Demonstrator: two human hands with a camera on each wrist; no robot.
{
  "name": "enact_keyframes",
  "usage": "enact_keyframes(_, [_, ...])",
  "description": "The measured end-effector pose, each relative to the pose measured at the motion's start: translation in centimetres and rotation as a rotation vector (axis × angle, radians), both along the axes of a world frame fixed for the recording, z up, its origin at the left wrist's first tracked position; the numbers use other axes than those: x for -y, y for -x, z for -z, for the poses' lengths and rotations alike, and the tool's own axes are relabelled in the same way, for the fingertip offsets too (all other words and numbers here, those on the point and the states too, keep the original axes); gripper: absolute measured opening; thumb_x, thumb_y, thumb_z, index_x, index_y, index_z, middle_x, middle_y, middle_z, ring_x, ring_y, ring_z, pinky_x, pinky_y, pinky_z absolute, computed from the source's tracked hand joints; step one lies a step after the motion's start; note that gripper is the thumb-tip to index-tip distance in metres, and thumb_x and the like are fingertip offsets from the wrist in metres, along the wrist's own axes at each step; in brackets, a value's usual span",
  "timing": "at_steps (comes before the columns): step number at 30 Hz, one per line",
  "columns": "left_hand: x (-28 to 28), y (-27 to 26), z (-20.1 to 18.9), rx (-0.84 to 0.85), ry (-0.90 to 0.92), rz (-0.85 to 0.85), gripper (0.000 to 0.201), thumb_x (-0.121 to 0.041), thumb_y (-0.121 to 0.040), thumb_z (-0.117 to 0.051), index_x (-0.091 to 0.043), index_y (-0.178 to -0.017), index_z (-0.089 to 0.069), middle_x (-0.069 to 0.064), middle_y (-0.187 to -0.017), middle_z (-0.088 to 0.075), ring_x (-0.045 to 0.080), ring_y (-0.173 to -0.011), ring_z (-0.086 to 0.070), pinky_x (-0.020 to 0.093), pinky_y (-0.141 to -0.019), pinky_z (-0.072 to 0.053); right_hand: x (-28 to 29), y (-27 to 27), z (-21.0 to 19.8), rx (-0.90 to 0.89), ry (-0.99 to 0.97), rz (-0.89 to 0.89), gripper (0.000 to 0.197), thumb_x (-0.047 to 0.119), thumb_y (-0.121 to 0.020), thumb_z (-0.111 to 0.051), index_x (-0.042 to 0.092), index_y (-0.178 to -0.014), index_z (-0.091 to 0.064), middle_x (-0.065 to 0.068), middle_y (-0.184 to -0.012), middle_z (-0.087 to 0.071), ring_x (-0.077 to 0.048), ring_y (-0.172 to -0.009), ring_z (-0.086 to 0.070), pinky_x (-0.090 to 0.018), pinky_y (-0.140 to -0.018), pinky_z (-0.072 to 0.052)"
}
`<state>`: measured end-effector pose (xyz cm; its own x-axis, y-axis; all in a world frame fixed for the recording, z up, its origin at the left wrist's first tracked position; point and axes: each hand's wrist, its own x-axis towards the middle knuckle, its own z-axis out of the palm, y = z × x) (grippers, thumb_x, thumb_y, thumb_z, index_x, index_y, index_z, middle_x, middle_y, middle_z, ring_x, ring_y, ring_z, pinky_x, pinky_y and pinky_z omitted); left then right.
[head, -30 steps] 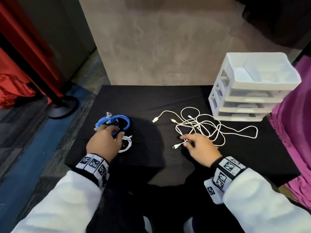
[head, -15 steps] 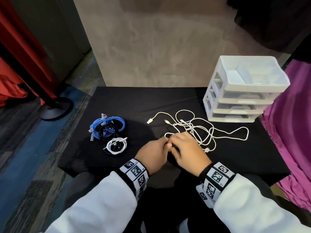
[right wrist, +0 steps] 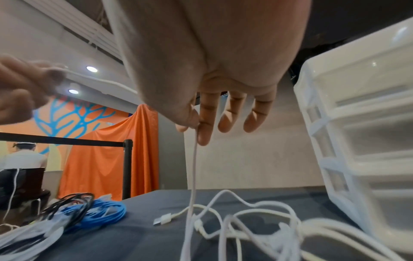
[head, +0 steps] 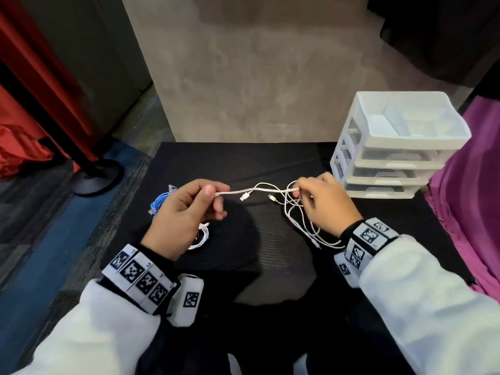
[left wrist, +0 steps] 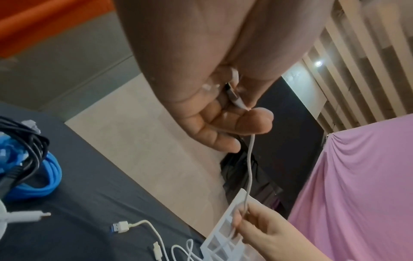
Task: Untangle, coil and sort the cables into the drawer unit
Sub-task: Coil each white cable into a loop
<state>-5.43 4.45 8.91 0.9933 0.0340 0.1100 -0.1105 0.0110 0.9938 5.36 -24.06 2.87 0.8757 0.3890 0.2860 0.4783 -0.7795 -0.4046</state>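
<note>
A white cable (head: pixel 257 190) is stretched between my two hands above the black table (head: pixel 243 158). My left hand (head: pixel 213 194) pinches its plug end (left wrist: pixel 234 97) between thumb and fingers. My right hand (head: pixel 299 188) pinches the cable (right wrist: pixel 194 159) further along, thumb against index finger; the rest hangs into a loose white tangle (head: pixel 303 220) on the table. A coiled blue cable (head: pixel 159 203), a black cable (left wrist: pixel 26 141) and a small white coil (head: pixel 201 238) lie at the left, partly hidden by my left hand. The white drawer unit (head: pixel 400 147) stands at the back right.
A pink cloth (head: pixel 470 198) hangs along the table's right edge. A stanchion base (head: pixel 94 177) and red drapes stand on the floor to the left. A grey wall panel rises behind the table. Two loose white plugs (head: pixel 244 196) lie mid-table.
My left hand left the coils at the left, met the right hand at the white tangle, and both have lifted and drawn apart with a white cable stretched between them.
</note>
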Motion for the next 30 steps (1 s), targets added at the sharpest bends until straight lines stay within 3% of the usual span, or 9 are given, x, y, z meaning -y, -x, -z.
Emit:
enact_keyframes(6, [2.2, 1.5, -2.0, -0.003, 0.190, 0.201, 0.029, -0.017, -0.104, -0.045, -0.008, -0.125, -0.062, 0.002, -0.078, -0.060, 0.016, -0.075, -0.062, 0.038, -0.089, -0.057, -0.7, -4.5, -2.6, -0.008, 0.112, 0.087, 0.008, 0.023, -0.094, -0.054, 0.028, -0.093, -0.060, 0.008, -0.090, -0.056, -0.024, -0.095, -0.047, -0.043, -0.083, -0.047])
enact_keyframes(11, [-0.3, 1.5, -4.8, 0.136, 0.378, 0.191, 0.034, -0.019, -0.102, -0.043, -0.019, -0.129, -0.062, -0.005, -0.078, -0.057, 0.008, -0.073, -0.057, 0.032, -0.084, -0.058, 1.7, -6.8, -2.2, -0.241, 0.160, 0.219, 0.013, 0.027, -0.098, -0.054, 0.025, -0.091, -0.065, -0.004, -0.097, -0.069, -0.031, -0.100, -0.064, -0.041, -0.086, -0.052])
enact_keyframes(16, [-2.2, 1.3, -1.9, -0.019, 0.300, 0.091, 0.037, -0.014, -0.102, -0.044, -0.016, -0.135, -0.059, 0.002, -0.090, -0.063, 0.013, -0.082, -0.063, 0.033, -0.084, -0.059, 3.4, -7.4, -4.6, -0.320, 0.165, 0.316, 0.067, 0.068, -0.102, -0.031, 0.017, -0.085, -0.069, -0.010, -0.096, -0.069, -0.031, -0.091, -0.063, -0.040, -0.085, -0.051])
enact_keyframes(19, [-0.7, 1.2, 0.6, -0.187, 0.061, 0.050, 0.030, -0.006, -0.104, -0.046, -0.011, -0.127, -0.064, 0.002, -0.084, -0.064, 0.015, -0.080, -0.060, 0.033, -0.082, -0.059, 2.3, -7.1, -7.8, -0.251, -0.023, 0.331, 0.077, 0.072, -0.102, -0.022, 0.021, -0.097, -0.078, -0.024, -0.116, -0.068, -0.039, -0.114, -0.064, -0.046, -0.107, -0.047])
enact_keyframes(21, [0.8, 1.3, 2.0, -0.299, 0.005, 0.096, 0.028, -0.006, -0.104, -0.046, -0.010, -0.120, -0.069, 0.000, -0.075, -0.056, 0.013, -0.072, -0.053, 0.035, -0.081, -0.058, 1.2, -6.5, -10.6, -0.167, -0.033, 0.345, 0.078, 0.071, -0.103, -0.020, 0.016, -0.114, -0.075, -0.026, -0.128, -0.060, -0.042, -0.126, -0.057, -0.049, -0.111, -0.043])
enact_keyframes(24, [2.8, 1.5, 3.1, -0.306, -0.087, 0.146, 0.031, -0.029, -0.106, -0.047, -0.017, -0.104, -0.075, -0.007, -0.067, -0.043, 0.006, -0.062, -0.044, 0.039, -0.081, -0.058, 0.8, -6.8, -14.2, -0.044, -0.064, 0.327, 0.079, 0.067, -0.106, -0.018, 0.010, -0.097, -0.073, -0.021, -0.103, -0.065, -0.038, -0.101, -0.061, -0.043, -0.091, -0.048])
enact_keyframes(27, [3.2, 1.1, 3.9, -0.232, -0.157, 0.123, 0.037, -0.042, -0.099, -0.049, -0.014, -0.090, -0.071, -0.009, -0.062, -0.042, 0.006, -0.062, -0.043, 0.051, -0.084, -0.058, 1.0, -8.3, -16.4, -0.069, -0.429, 0.248, 0.062, 0.057, -0.108, -0.037, 0.009, -0.087, -0.070, -0.006, -0.068, -0.066, -0.013, -0.057, -0.064, -0.030, -0.061, -0.050])
enact_keyframes(28, [2.9, 0.9, 4.2, -0.216, -0.154, 0.110, 0.038, -0.043, -0.099, -0.050, -0.012, -0.089, -0.069, -0.007, -0.063, -0.043, 0.008, -0.063, -0.044, 0.055, -0.087, -0.057, 1.1, -8.5, -17.0, -0.087, -0.562, 0.212, 0.046, 0.048, -0.108, -0.048, 0.012, -0.087, -0.066, -0.002, -0.066, -0.065, -0.007, -0.051, -0.062, -0.027, -0.055, -0.049])
enact_keyframes(30, [2.3, 0.7, 4.9, -0.202, -0.163, 0.094, 0.038, -0.042, -0.103, -0.049, -0.013, -0.087, -0.068, -0.003, -0.066, -0.044, 0.012, -0.068, -0.046, 0.059, -0.090, -0.054, 1.4, -8.6, -17.3, -0.054, -0.667, 0.116, 0.022, 0.037, -0.102, -0.063, 0.019, -0.091, -0.062, -0.005, -0.080, -0.072, -0.007, -0.065, -0.068, -0.029, -0.064, -0.053])
